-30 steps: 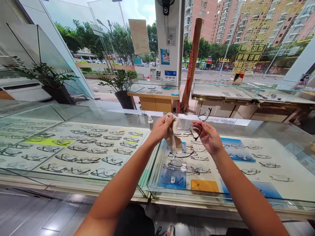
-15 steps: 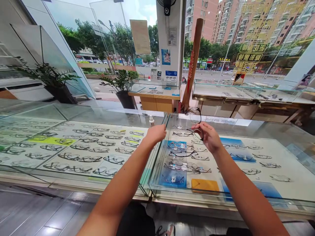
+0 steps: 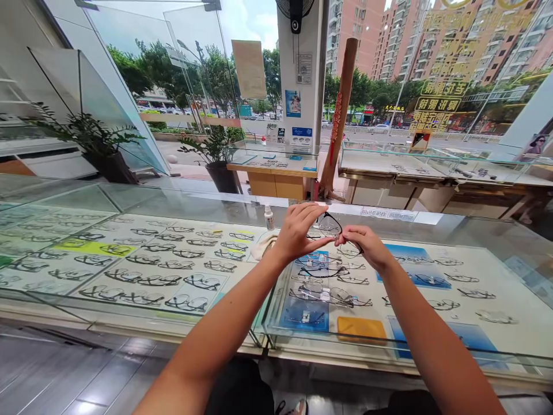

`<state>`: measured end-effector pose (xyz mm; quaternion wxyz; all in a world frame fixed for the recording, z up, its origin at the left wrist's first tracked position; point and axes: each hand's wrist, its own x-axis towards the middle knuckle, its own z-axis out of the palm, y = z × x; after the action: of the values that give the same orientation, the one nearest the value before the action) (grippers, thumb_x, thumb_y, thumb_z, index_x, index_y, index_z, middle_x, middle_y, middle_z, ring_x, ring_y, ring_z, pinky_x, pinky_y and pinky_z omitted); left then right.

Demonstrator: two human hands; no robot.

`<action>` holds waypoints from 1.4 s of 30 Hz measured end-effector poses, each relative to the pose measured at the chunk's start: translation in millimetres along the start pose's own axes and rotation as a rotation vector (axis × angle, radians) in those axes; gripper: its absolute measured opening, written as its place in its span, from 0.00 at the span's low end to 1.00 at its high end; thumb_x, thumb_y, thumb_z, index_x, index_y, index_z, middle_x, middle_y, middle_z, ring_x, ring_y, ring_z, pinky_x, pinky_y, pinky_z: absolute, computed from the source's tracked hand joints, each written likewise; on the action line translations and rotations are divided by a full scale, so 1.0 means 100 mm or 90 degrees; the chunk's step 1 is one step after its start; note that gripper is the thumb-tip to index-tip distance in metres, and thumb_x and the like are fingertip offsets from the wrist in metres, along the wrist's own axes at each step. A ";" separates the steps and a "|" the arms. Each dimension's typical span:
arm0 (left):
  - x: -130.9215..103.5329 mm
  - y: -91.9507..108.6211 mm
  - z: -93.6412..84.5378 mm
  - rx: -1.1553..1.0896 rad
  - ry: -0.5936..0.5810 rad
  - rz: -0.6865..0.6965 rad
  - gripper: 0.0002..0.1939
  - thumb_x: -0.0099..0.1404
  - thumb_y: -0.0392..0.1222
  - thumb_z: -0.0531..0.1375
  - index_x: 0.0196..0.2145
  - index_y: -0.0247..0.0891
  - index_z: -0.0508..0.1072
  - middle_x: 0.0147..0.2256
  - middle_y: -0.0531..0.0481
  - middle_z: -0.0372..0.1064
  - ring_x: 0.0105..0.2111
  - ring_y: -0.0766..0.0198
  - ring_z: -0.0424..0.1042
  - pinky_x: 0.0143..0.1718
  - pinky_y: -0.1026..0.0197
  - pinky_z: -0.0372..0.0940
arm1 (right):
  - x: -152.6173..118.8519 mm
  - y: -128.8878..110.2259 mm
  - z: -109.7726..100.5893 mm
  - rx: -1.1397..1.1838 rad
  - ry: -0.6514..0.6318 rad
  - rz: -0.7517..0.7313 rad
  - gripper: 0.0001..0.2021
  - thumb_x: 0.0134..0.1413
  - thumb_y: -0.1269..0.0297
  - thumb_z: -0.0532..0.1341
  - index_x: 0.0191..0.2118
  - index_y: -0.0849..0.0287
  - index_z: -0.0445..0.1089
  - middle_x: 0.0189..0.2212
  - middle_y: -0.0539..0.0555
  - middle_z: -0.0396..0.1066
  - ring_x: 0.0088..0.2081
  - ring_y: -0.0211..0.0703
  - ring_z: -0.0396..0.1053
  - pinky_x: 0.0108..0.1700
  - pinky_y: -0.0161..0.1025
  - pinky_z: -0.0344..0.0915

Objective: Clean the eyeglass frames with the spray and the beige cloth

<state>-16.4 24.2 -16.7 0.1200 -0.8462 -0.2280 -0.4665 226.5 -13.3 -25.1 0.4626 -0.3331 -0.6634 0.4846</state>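
Observation:
A pair of thin dark-rimmed eyeglasses [image 3: 330, 225] is held up above the right glass display counter. My right hand [image 3: 365, 245] pinches it at the right side between thumb and fingers. On the other side my left hand [image 3: 298, 230] has its fingers at the upper rim and its thumb along the bottom, with the lens between them. Part of the frame is hidden behind that hand. A crumpled whitish cloth [image 3: 262, 248] lies on the counter just left of my left wrist. Behind the cloth stands a small white spray bottle [image 3: 269, 218].
Rows of eyeglasses [image 3: 159, 279] lie under the left glass counter, and more lie under the right one. An orange-yellow case [image 3: 362, 329] is near the right counter's front. Beyond stand potted plants [image 3: 218, 155], a wooden post [image 3: 342, 115] and more display cases [image 3: 389, 161].
My left hand has moved right from beside the bottle to the eyeglasses, opening from a fist and uncovering the cloth. The eyeglasses have come slightly lower and turned in my right hand.

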 end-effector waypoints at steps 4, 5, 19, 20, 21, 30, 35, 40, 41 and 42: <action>0.00 0.01 -0.01 -0.016 -0.017 -0.039 0.36 0.66 0.61 0.70 0.63 0.37 0.73 0.57 0.36 0.79 0.57 0.46 0.76 0.61 0.46 0.60 | -0.01 -0.01 0.01 -0.008 0.002 0.000 0.14 0.62 0.52 0.66 0.30 0.54 0.82 0.32 0.54 0.80 0.42 0.49 0.73 0.50 0.46 0.63; 0.01 0.02 -0.01 -0.019 -0.023 -0.046 0.36 0.66 0.62 0.70 0.63 0.37 0.73 0.57 0.36 0.79 0.57 0.46 0.76 0.61 0.46 0.60 | -0.01 -0.01 0.01 -0.009 0.003 0.000 0.14 0.62 0.52 0.66 0.31 0.54 0.82 0.32 0.54 0.81 0.42 0.49 0.73 0.50 0.46 0.63; 0.01 0.04 -0.01 -0.051 0.182 -0.231 0.34 0.62 0.65 0.72 0.56 0.40 0.73 0.51 0.41 0.78 0.52 0.51 0.77 0.56 0.48 0.69 | -0.08 0.01 0.13 -0.240 0.281 -0.209 0.29 0.57 0.48 0.71 0.61 0.50 0.67 0.42 0.52 0.72 0.49 0.52 0.70 0.62 0.54 0.64; 0.01 0.04 -0.01 -0.065 0.189 -0.244 0.34 0.62 0.64 0.72 0.55 0.40 0.73 0.51 0.42 0.78 0.51 0.52 0.77 0.55 0.49 0.69 | -0.09 0.02 0.16 -0.273 0.299 -0.215 0.31 0.56 0.48 0.72 0.61 0.50 0.66 0.43 0.53 0.71 0.49 0.52 0.70 0.61 0.54 0.64; 0.02 0.05 -0.01 -0.077 0.194 -0.250 0.33 0.62 0.64 0.73 0.55 0.40 0.73 0.50 0.42 0.77 0.50 0.53 0.77 0.54 0.50 0.70 | -0.10 0.02 0.18 -0.301 0.313 -0.217 0.33 0.54 0.47 0.73 0.62 0.51 0.66 0.45 0.54 0.71 0.48 0.52 0.70 0.61 0.54 0.65; 0.02 0.11 0.03 -0.106 0.209 -0.276 0.32 0.60 0.64 0.74 0.50 0.40 0.72 0.43 0.46 0.74 0.40 0.57 0.74 0.47 0.53 0.69 | -0.08 0.08 0.25 -0.371 0.395 -0.216 0.30 0.60 0.41 0.69 0.60 0.53 0.67 0.41 0.53 0.72 0.45 0.52 0.69 0.56 0.53 0.66; 0.00 0.13 0.04 -0.117 0.243 -0.255 0.32 0.60 0.63 0.74 0.51 0.40 0.73 0.41 0.48 0.73 0.39 0.59 0.72 0.46 0.53 0.68 | -0.11 0.05 0.27 -0.359 0.396 -0.235 0.28 0.61 0.41 0.69 0.58 0.53 0.66 0.41 0.53 0.72 0.44 0.50 0.70 0.56 0.53 0.67; 0.23 0.18 -0.18 -0.131 0.306 -0.188 0.31 0.61 0.62 0.74 0.52 0.41 0.72 0.42 0.49 0.71 0.37 0.60 0.72 0.45 0.53 0.70 | -0.12 -0.43 0.29 -0.377 0.366 -0.285 0.27 0.60 0.42 0.69 0.56 0.51 0.65 0.41 0.53 0.74 0.45 0.50 0.72 0.56 0.53 0.69; 0.33 0.19 -0.26 -0.138 0.309 -0.180 0.30 0.61 0.61 0.74 0.52 0.42 0.72 0.43 0.48 0.72 0.38 0.60 0.73 0.46 0.52 0.70 | -0.10 -0.58 0.27 -0.388 0.361 -0.293 0.26 0.60 0.42 0.69 0.56 0.50 0.65 0.41 0.53 0.74 0.45 0.50 0.73 0.55 0.53 0.70; 0.44 0.20 -0.35 -0.145 0.306 -0.173 0.29 0.62 0.60 0.74 0.52 0.42 0.72 0.44 0.48 0.73 0.39 0.60 0.73 0.47 0.52 0.71 | -0.08 -0.75 0.25 -0.399 0.355 -0.299 0.26 0.60 0.42 0.70 0.55 0.49 0.66 0.41 0.53 0.74 0.45 0.50 0.73 0.54 0.53 0.71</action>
<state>-12.0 3.9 39.6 0.0112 -0.6812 -0.2508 -0.6877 206.8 -51.9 40.9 0.5972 -0.4149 -0.6855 0.0363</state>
